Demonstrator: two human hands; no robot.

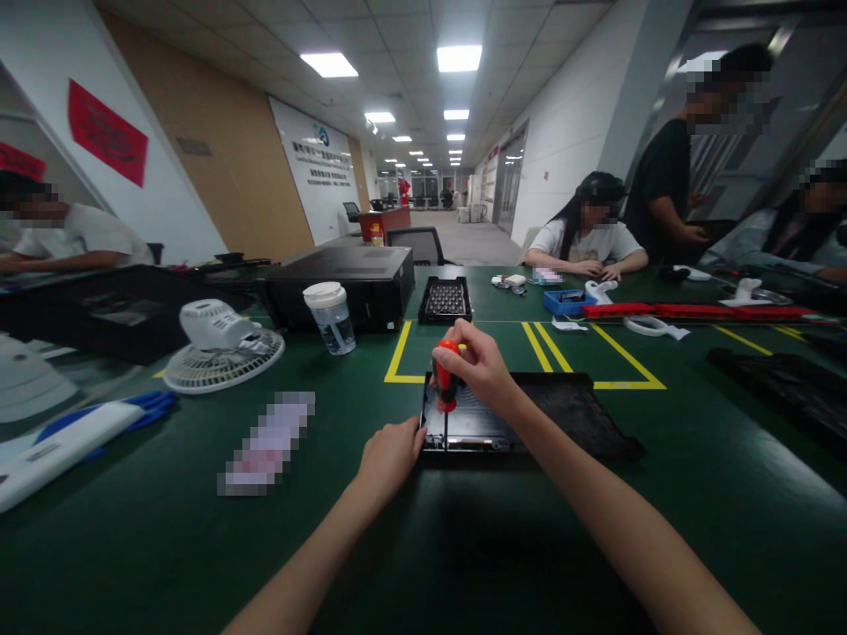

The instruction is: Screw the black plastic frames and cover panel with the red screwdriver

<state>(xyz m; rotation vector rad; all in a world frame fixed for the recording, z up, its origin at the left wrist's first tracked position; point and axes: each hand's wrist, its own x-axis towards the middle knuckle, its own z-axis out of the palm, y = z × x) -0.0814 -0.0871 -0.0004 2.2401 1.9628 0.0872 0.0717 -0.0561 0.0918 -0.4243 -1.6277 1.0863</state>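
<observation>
In the head view, my right hand is closed round the red and black handle of a screwdriver. Its shaft points straight down at the near left corner of a black panel, where a metal strip and small parts show. The panel lies flat on the green table, with a dark, shiny inner face. At its left edge my left hand grips the rim, thumb on top and fingers partly hidden. Whether the screwdriver's tip sits in a screw is too small to tell.
Beyond the panel stands a black tray of small shiny pieces. To the left are a lidded plastic cup, a white fan part and a large black case. A blue box sits at right, near seated people.
</observation>
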